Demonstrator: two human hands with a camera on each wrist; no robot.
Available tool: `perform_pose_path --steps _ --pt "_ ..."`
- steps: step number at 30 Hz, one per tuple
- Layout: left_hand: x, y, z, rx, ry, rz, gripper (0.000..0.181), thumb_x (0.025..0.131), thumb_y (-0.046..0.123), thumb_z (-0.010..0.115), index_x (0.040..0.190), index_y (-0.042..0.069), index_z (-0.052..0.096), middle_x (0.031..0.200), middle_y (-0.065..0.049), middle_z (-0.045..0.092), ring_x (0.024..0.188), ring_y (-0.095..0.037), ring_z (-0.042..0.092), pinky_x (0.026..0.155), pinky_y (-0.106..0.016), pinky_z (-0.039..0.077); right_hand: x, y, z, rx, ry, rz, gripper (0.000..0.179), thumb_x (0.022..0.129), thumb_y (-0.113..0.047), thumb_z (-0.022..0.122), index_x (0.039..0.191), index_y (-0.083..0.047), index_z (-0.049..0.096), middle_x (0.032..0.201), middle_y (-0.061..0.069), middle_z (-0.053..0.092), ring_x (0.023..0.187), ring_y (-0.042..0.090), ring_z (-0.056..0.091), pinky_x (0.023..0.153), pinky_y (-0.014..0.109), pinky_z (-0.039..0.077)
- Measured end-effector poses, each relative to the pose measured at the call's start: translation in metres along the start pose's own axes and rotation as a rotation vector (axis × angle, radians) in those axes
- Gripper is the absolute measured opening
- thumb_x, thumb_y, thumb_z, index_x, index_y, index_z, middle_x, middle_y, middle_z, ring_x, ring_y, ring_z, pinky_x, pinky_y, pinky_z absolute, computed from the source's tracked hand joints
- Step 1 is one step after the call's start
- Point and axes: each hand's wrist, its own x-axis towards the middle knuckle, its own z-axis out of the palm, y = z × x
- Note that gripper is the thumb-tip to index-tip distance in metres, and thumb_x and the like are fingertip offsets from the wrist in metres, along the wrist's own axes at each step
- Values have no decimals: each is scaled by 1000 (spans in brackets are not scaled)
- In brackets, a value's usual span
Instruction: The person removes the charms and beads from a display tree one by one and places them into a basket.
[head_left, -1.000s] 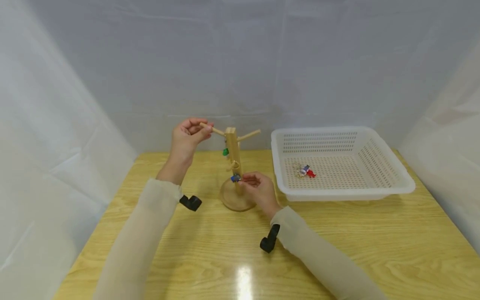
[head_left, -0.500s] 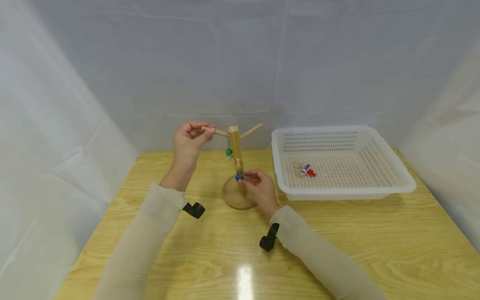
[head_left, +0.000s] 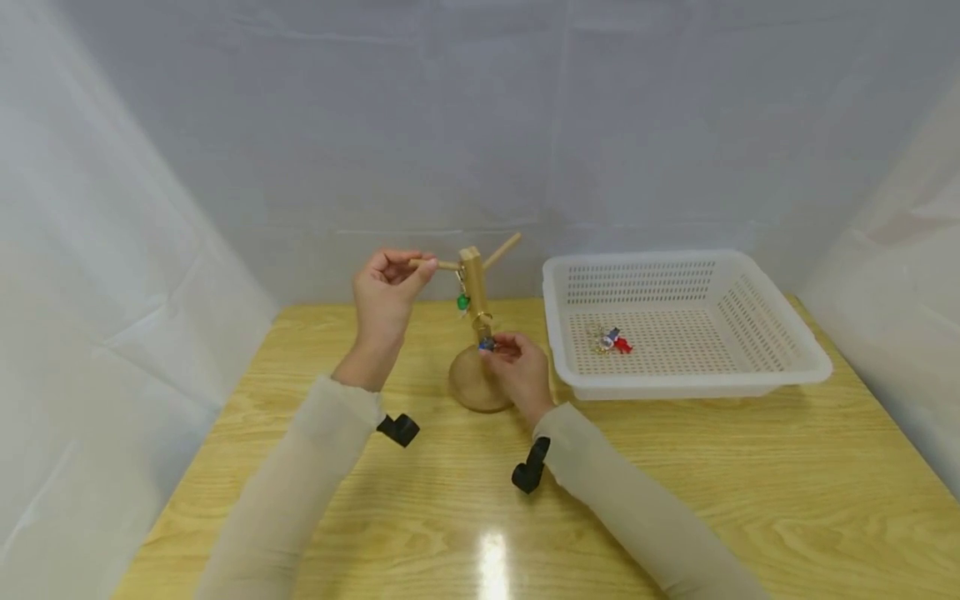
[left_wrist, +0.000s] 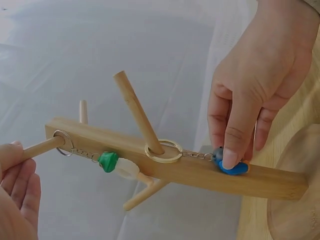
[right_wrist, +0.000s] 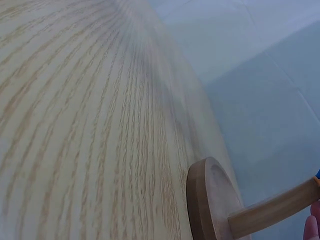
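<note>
A wooden peg stand [head_left: 472,283] with a round base is upright on the table. My left hand [head_left: 384,292] pinches the end of one upper peg [left_wrist: 42,148] between thumb and fingers. From that peg hangs a keychain with a green and white charm [left_wrist: 111,163], its ring around the peg near the post. Lower down, my right hand [head_left: 521,373] pinches the blue charm [left_wrist: 234,168] of a second keychain. Its gold ring [left_wrist: 163,151] is around another peg, at the peg's foot. In the right wrist view only the fingertips [right_wrist: 311,227] show at the edge.
Right of the stand, a white perforated basket [head_left: 693,385] rests on the wooden table [head_left: 420,517]. Inside it lie keychains [head_left: 613,341] with red and dark charms, close together. White sheeting [head_left: 480,125] hangs behind and at both sides.
The stand has turned a little about its post, and its pegs point differently. My left hand has moved slightly right with the peg; my right hand has risen slightly with the blue charm.
</note>
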Motion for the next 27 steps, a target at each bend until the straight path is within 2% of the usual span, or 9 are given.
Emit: perform_pose_path --steps 2,7,13,16,23,27 --pt "0 -1 0 6 0 18 19 76 -4 75 78 11 64 77 4 70 70 -10 64 73 -23 57 1 0 1 7 9 6 29 77 -4 77 102 6 64 97 21 67 87 30 64 78 33 56" --pt "0 -3 1 12 -3 40 18 77 -3 75 79 11 64 77 4 70 71 -10 64 73 -23 57 6 6 1 25 43 -7 24 76 -3 78 95 5 65 92 18 67 81 22 63 73 25 56" --pt "1 -5 0 12 -12 57 17 77 -3 75 81 10 64 78 4 70 71 -11 65 73 -23 57 5 6 -2 108 23 -61 27 76 3 75 100 7 65 92 20 66 76 12 60 69 17 53" --pt "0 -5 0 9 -12 70 17 78 -3 74 81 9 64 78 4 70 72 -11 65 74 -23 57 3 2 -4 116 -2 -79 25 77 1 75 99 8 65 93 21 67 77 13 63 69 18 54" --pt "-1 -5 1 5 -23 77 16 78 -3 74 81 10 64 79 4 70 73 -11 65 76 -25 57 -3 -17 -11 123 -22 -42 23 79 -4 75 99 5 67 94 18 69 77 11 63 68 18 54" --pt "-1 -5 1 1 -22 75 16 78 -3 74 81 10 64 79 4 70 73 -11 65 76 -24 57 -5 -28 -16 131 -16 -72 22 78 -2 75 97 7 67 93 19 68 73 7 62 66 17 54"
